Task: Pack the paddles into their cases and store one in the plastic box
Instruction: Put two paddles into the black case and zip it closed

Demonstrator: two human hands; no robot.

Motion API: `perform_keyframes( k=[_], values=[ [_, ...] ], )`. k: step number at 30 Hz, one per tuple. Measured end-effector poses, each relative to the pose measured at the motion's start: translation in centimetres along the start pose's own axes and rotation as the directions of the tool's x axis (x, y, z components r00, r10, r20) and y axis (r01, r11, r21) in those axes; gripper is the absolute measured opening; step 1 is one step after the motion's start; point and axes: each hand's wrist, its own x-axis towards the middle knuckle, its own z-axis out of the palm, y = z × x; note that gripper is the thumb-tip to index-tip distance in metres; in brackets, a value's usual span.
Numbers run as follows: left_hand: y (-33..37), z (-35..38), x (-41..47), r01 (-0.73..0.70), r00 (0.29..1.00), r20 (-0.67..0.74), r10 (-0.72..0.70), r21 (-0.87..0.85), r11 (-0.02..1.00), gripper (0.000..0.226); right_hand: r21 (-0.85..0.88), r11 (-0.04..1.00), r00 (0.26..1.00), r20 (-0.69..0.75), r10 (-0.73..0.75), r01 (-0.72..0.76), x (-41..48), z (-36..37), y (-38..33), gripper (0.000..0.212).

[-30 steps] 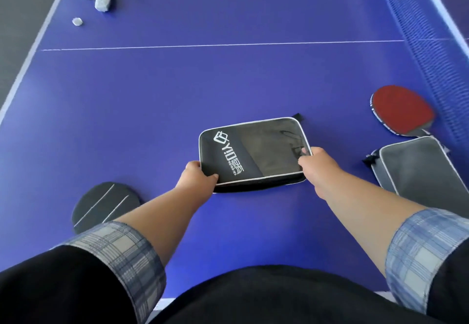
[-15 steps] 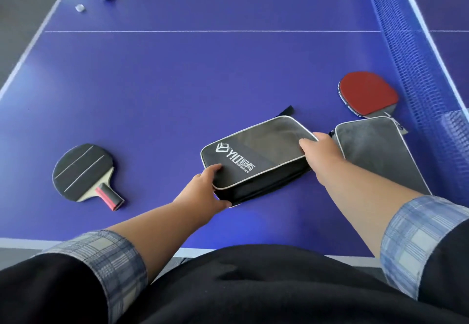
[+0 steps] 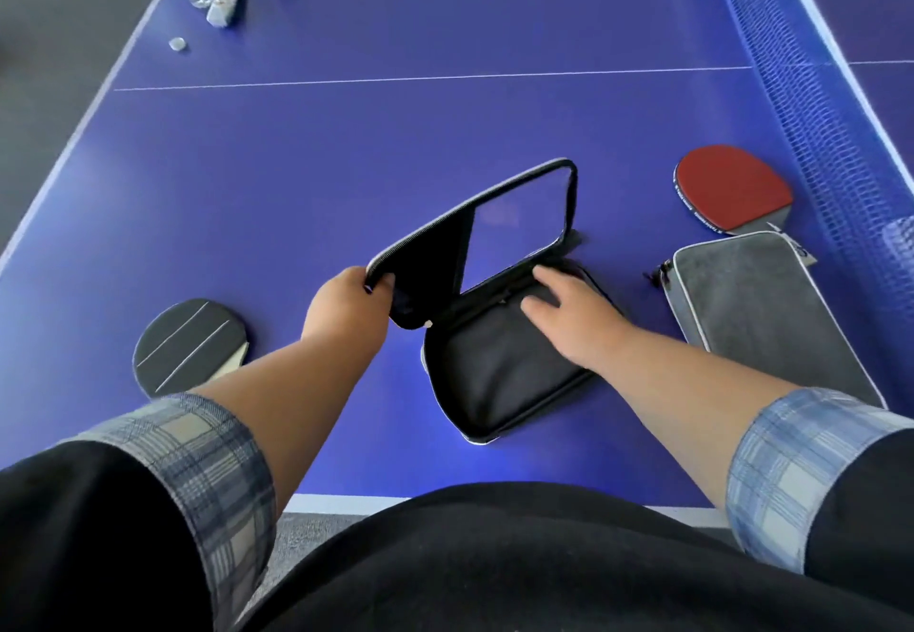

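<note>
Black case [image 3: 499,379] lies unzipped on the blue table [image 3: 395,136] straight in front of you, its lower half flat and its lid [image 3: 425,255] tipped up. Your left hand [image 3: 346,310] pinches the lid's near corner between thumb and fingers and holds it raised. Your right hand [image 3: 578,319] lies flat inside the lower half near the hinge, fingers straight, gripping nothing. On your left the black paddle [image 3: 188,344] rests on the table, partly hidden by your forearm. On your right the red paddle [image 3: 732,186] lies near the net [image 3: 801,102], just beside the closed grey case [image 3: 756,314].
</note>
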Motion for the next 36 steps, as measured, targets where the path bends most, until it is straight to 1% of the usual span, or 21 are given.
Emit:
perform_keyframes(
  k=[2, 4, 5, 7, 8, 10, 12, 14, 18, 20, 22, 23, 24, 25, 27, 29, 31, 33, 36],
  values=[
    [-0.3, 0.0, 2.2, 0.009, 1.0, 0.008, -0.009, 0.01, 1.0, 0.03, -0.298, 0.955, 0.989, 0.135, 0.055, -0.012, -0.3, 2.0, 0.7, 0.072],
    [-0.8, 0.4, 4.4, 0.001, 0.999, 0.046, -0.003, 0.031, 1.0, 0.026, -0.449, 0.894, 0.969, 0.218, 0.118, -0.008, -0.8, 3.7, 1.3, 0.078],
    [-1.1, 0.7, 5.4, 0.003, 0.997, 0.074, -0.005, 0.032, 0.999, 0.024, -0.491, 0.871, 0.962, 0.235, 0.135, -0.002, -0.9, 4.4, 1.6, 0.08],
    [-1.9, 1.4, 7.2, 0.029, 0.99, 0.135, -0.03, 0.003, 1.0, 0.024, -0.567, 0.824, 0.966, 0.218, 0.141, 0.008, -1.0, 5.5, 2.3, 0.085],
    [-2.3, 1.8, 8.0, 0.048, 0.985, 0.165, -0.045, -0.015, 0.999, 0.028, -0.601, 0.799, 0.97, 0.203, 0.137, 0.014, -1.1, 5.9, 2.6, 0.088],
    [-3.1, 2.5, 9.2, 0.075, 0.974, 0.216, -0.067, -0.03, 0.997, 0.044, -0.649, 0.76, 0.974, 0.182, 0.134, 0.016, -1.4, 6.7, 2.9, 0.092],
    [-3.7, 3.0, 10.3, 0.082, 0.965, 0.25, -0.073, -0.029, 0.996, 0.059, -0.665, 0.747, 0.978, 0.162, 0.131, 0.01, -1.7, 7.2, 3.2, 0.095],
    [-4.2, 3.2, 11.3, 0.07, 0.956, 0.287, -0.063, -0.015, 0.997, 0.067, -0.659, 0.752, 0.978, 0.153, 0.139, -0.004, -1.7, 7.4, 3.2, 0.096],
    [-4.6, 3.2, 12.7, 0.053, 0.931, 0.358, -0.064, 0.04, 0.998, 0.066, -0.648, 0.761, 0.973, 0.152, 0.177, -0.037, -1.8, 7.3, 2.5, 0.098],
    [-4.7, 3.2, 12.8, 0.053, 0.925, 0.371, -0.078, 0.077, 0.996, 0.07, -0.641, 0.766, 0.969, 0.152, 0.193, -0.052, -2.0, 7.2, 2.0, 0.096],
    [-4.6, 3.2, 12.5, 0.095, 0.933, 0.341, -0.117, 0.081, 0.992, 0.078, -0.62, 0.782, 0.968, 0.153, 0.2, -0.064, -2.2, 6.9, 1.4, 0.093],
    [-4.4, 3.3, 12.1, 0.115, 0.945, 0.297, -0.135, 0.084, 0.99, 0.082, -0.596, 0.8, 0.969, 0.149, 0.195, -0.069, -2.3, 6.7, 1.1, 0.09],
    [-4.1, 3.5, 11.7, 0.111, 0.962, 0.24, -0.131, 0.093, 0.989, 0.084, -0.558, 0.826, 0.974, 0.135, 0.184, -0.079, -2.3, 6.3, 0.9, 0.085],
    [-3.5, 3.7, 11.3, 0.076, 0.979, 0.183, -0.095, 0.107, 0.991, 0.082, -0.505, 0.858, 0.98, 0.108, 0.169, -0.093, -2.4, 5.8, 0.7, 0.081],
    [-2.0, 4.5, 10.2, -0.069, 0.992, 0.113, 0.054, 0.131, 0.989, 0.072, -0.385, 0.915, 0.991, 0.007, 0.137, -0.124, -2.3, 4.2, 0.6, 0.072],
    [0.0, 5.7, 9.1, -0.233, 0.968, 0.129, 0.214, 0.161, 0.959, 0.063, -0.285, 0.945, 0.981, -0.156, 0.119, -0.16, -1.9, 1.4, 1.3, 0.065],
    [2.2, 7.2, 7.8, -0.368, 0.923, 0.195, 0.332, 0.196, 0.909, 0.058, -0.211, 0.96, 0.935, -0.339, 0.102, -0.182, -1.2, -2.3, 2.4, 0.057],
    [4.4, 8.9, 6.3, -0.475, 0.871, 0.262, 0.416, 0.229, 0.85, 0.052, -0.17, 0.966, 0.872, -0.481, 0.091, -0.195, 0.0, -6.9, 4.1, 0.05],
    [7.2, 11.3, 3.5, -0.555, 0.819, 0.321, 0.475, 0.235, 0.798, 0.051, -0.084, 0.952, 0.783, -0.592, 0.189, -0.294, 2.4, -14.3, 7.7, 0.048]
  ],
)
